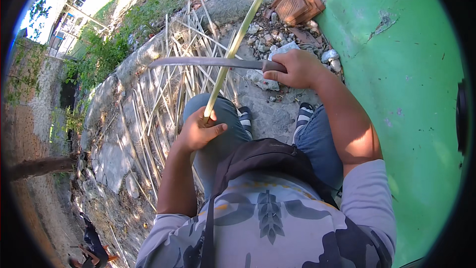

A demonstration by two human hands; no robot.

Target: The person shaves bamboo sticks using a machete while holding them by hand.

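My left hand (199, 131), above my left knee, is closed round the lower end of a pale green strip (244, 29), which looks like split bamboo. The strip slants up and away to the right. In my right hand (297, 68) is the handle of a machete (198, 62), its long grey blade pointing left. The blade passes across the strip about midway along it; whether its edge touches or cuts in I cannot tell. Many thin, pale strips (157, 100) lie loosely heaped on the ground beyond and left of my left hand.
A green wall (396, 104) rises close on my right. Clay roof tiles (298, 6) are stacked by it, with stone rubble (270, 34) in front. A rough stone edge (141, 58) borders the ground at left. Another person (93, 243) is far off at lower left.
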